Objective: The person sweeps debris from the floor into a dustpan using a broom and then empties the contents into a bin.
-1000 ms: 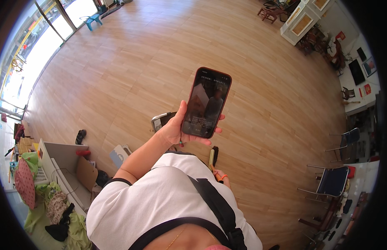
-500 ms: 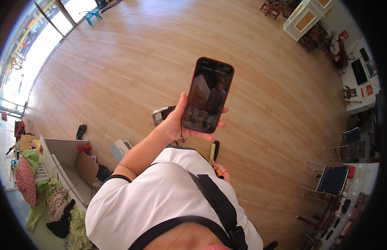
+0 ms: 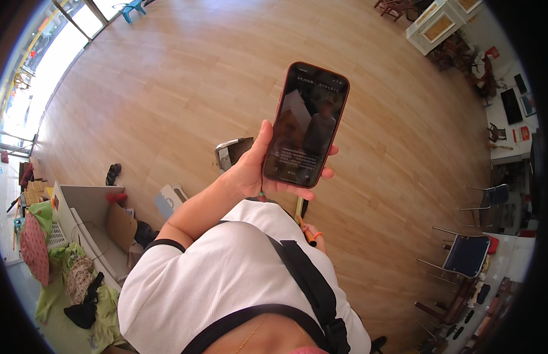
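My left hand [image 3: 254, 168] is raised in front of me, closed around a smartphone [image 3: 309, 124] with a red-edged case. The thumb lies along the phone's left edge and the fingertips show at its right edge. The screen is lit but dim, with dark reflections and lines of text. Low beside my right hip, my right hand [image 3: 313, 232] grips a pole [image 3: 300, 211], yellowish with an orange and black end. Its lower part is hidden behind my body and the phone hand, so I cannot tell what tool it is.
Beyond my left wrist a grey-rimmed open container [image 3: 231, 152] stands on the wood floor [image 3: 197, 88]. A desk with cloths [image 3: 79, 277] is at left, near a black shoe [image 3: 113, 174]. Dark blue chairs [image 3: 465, 255] line the right. A blue stool [image 3: 131, 10] stands far left.
My left hand has moved the phone slightly up and to the right in view. My right hand keeps its grip on the pole, and the surroundings shift a little.
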Tool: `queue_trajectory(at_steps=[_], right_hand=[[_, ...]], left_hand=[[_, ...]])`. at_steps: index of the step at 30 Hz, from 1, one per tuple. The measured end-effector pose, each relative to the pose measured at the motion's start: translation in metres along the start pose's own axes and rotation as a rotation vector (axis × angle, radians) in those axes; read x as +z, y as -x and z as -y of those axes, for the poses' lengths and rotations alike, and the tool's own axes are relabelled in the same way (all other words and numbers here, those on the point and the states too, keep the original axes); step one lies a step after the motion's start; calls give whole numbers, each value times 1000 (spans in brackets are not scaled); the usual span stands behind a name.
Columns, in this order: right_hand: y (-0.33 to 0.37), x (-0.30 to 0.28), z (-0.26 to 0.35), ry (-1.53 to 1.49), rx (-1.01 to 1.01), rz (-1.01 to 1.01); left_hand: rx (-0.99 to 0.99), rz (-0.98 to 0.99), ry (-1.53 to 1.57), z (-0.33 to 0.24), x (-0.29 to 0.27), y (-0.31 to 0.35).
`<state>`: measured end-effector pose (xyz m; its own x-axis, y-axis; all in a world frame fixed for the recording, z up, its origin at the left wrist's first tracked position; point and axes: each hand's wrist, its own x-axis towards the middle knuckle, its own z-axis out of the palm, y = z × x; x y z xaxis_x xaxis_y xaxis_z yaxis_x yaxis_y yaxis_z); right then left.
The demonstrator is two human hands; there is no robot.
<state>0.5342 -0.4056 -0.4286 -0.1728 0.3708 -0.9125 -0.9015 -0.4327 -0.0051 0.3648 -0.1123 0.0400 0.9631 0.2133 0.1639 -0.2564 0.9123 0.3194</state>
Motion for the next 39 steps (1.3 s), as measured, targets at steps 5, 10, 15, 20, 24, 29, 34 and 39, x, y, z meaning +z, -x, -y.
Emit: queue_trajectory(at_steps=[5,10,15,20,24,29,34,39], right_hand=[[8,12,-4,17,3,2],[-43,-43,-2,10,5,-45],[-69,-67,4,57,7,-51],[-59,-48,-2,29,39,-56],[-49,-46,-4,13,38,-65],[-47,-53,-6,-28,52,-69],[-36,-30,0,10,21,-51],[-36,-31,7,48,32,-48]], left_hand=[[13,36,17,-1,4,6],[-1,67,12,3,9,-2],[7,56,-11,2,11,0],[23,32,-14,2,8,5],[13,52,-4,1,8,5],[-10,52,79,3,9,3],[-4,-16,128,-1,1,6],[39,-79,-63,6,-44,26]])
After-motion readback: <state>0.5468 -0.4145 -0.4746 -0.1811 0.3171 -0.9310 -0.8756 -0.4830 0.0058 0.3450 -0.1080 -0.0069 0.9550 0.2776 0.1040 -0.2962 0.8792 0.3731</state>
